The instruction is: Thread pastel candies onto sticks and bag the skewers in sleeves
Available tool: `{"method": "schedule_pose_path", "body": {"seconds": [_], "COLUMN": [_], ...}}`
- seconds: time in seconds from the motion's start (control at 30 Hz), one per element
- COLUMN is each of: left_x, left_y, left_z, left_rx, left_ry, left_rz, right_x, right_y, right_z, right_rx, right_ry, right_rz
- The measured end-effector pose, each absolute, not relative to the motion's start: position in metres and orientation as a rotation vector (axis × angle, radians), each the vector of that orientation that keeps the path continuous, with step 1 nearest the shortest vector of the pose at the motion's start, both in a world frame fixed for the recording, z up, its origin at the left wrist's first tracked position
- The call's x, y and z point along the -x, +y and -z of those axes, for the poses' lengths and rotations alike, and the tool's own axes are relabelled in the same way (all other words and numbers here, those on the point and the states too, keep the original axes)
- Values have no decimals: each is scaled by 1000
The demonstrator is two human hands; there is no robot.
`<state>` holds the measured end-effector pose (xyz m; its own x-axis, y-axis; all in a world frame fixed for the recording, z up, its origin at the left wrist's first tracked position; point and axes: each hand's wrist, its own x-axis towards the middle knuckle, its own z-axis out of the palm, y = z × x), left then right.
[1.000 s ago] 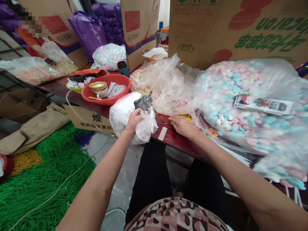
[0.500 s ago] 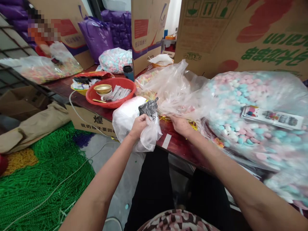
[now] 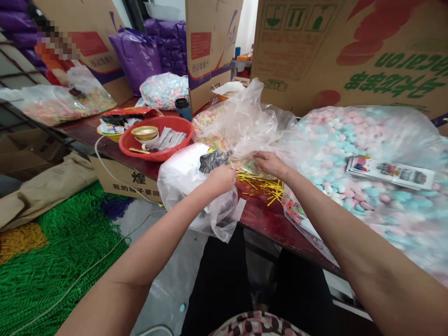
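My left hand (image 3: 221, 178) is closed on the top of a white, filled plastic bag (image 3: 182, 176) at the table's front edge, with a black-and-white patterned piece (image 3: 213, 160) sticking out beside it. My right hand (image 3: 270, 163) grips the edge of a crumpled clear plastic bag (image 3: 241, 120) that holds small coloured pieces. A loose heap of yellow twist ties (image 3: 263, 185) lies on the dark red table (image 3: 269, 223) between and below my hands.
A big clear bag of pink, blue and white pieces (image 3: 357, 158) fills the right side, with a printed card (image 3: 390, 171) on top. A red basin (image 3: 157, 136) with a gold bowl stands to the left. Cardboard boxes (image 3: 350, 51) line the back. Green netting (image 3: 52, 261) covers the floor.
My left hand has moved right and up with the white bag. My right hand has lifted from the table to the clear bag's edge, uncovering the yellow ties.
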<state>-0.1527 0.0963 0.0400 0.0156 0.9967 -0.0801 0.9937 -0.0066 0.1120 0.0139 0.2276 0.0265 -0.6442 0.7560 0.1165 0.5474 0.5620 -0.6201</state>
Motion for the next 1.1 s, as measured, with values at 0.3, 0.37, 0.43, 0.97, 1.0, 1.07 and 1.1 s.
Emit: {"method": "schedule_pose_path", "body": {"seconds": [0.3, 0.37, 0.43, 0.97, 1.0, 1.07, 1.1], "left_x": [107, 97, 86, 70, 76, 85, 88], "left_y": [122, 118, 113, 110, 117, 130, 136], "left_z": [-9, -6, -6, -19, -20, -20, -19], "left_rx": [-2065, -2075, -2096, -2174, -2171, -2182, -2187], "left_ry": [2241, 2229, 2170, 1972, 1988, 1993, 1996], "left_rz": [168, 184, 194, -128, -136, -145, -152], "right_x": [-15, -15, -15, -90, -94, -95, -93], "right_y": [234, 236, 238, 195, 194, 192, 191], "right_z": [-21, -17, -13, -29, -27, -21, -16], "right_rx": [1016, 1015, 1011, 1234, 1336, 1480, 1513], "right_ry": [-2385, -2373, -2363, -2366, -2445, -2538, -2553], "right_rz": [-882, -897, -917, -837, -702, -497, -447]}}
